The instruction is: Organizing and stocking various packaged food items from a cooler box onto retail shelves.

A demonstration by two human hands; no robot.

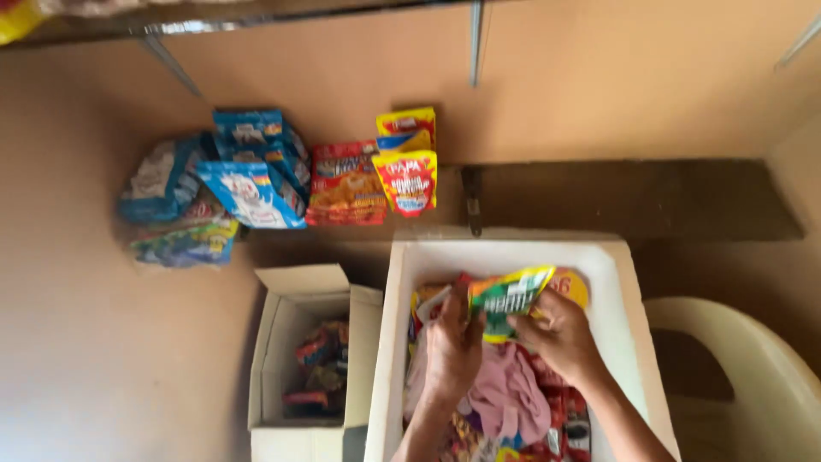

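Two hands, left hand [451, 342] and right hand [558, 334], have each grip closed on opposite edges of a green-and-yellow sachet [506, 301] just above the white box [633, 299]; it looks light, thin, crinkly and slippery, best pinched by its edges.

The fingers [522, 329] grip a packet [506, 301] over a box [637, 342] of packets. Left of them stands a carton [299, 295]; beyond, packs [342, 184] line a shelf [633, 201]; right, a chair [753, 368].
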